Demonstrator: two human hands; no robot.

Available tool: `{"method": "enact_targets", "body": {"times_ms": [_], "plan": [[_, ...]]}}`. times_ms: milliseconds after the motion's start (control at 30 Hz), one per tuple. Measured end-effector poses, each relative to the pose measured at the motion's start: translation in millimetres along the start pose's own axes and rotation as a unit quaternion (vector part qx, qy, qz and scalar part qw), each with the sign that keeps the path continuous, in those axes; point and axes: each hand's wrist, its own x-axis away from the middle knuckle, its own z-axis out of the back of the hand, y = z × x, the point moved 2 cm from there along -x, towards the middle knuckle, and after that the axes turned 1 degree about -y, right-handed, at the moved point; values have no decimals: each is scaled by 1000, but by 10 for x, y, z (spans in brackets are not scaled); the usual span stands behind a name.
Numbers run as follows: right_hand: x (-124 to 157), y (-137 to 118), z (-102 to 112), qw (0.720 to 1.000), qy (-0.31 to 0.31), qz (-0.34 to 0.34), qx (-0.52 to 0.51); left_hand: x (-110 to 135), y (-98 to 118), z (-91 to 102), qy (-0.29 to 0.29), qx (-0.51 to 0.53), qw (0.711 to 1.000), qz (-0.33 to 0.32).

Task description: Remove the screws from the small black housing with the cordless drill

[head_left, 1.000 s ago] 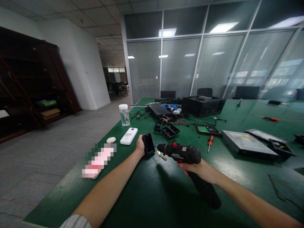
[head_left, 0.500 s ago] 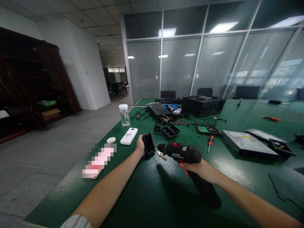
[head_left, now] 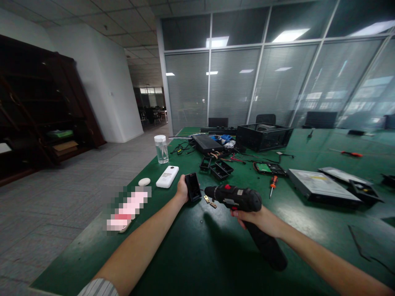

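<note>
My left hand (head_left: 182,190) is closed on a small black rectangular frame (head_left: 193,187), held up on its edge over the green table (head_left: 173,255). In my right hand (head_left: 257,220) is a black cordless drill (head_left: 236,197), gripped by its handle with the chuck pointing left. The bit end comes up to the right side of the black frame; whether it touches cannot be made out. Just below the chuck lie two small brass-coloured metal pieces (head_left: 210,202) on the table.
Several similar black frames (head_left: 219,169) lie behind my hands. An orange screwdriver (head_left: 273,186), a circuit board (head_left: 268,168) and flat metal drives (head_left: 324,187) are on the right. Left stand a jar (head_left: 161,149) and a white power bank (head_left: 167,176). A black computer case (head_left: 264,137) sits farther back.
</note>
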Motion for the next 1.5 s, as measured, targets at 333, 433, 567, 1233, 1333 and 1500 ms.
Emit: {"method": "enact_targets", "body": {"times_ms": [333, 433, 567, 1233, 1333, 1500], "plan": [[-6, 12, -1, 1000, 14, -4, -22, -2, -6, 3, -5, 8, 1000, 9], [1, -2, -11, 1000, 13, -3, -25, -4, -5, 8, -1, -10, 1000, -6], [13, -21, -15, 999, 17, -16, -36, 7, -2, 3, 3, -23, 1000, -3], [-13, 58, -3, 1000, 2, -5, -3, -5, -5, 7, -3, -14, 1000, -4], [-16, 82, 2, 1000, 3, -6, -6, -4, -2, 8, -2, -17, 1000, -7], [-18, 68, 1, 1000, -4, 20, 22, -4, -1, 0, -9, -14, 1000, -7]]}}
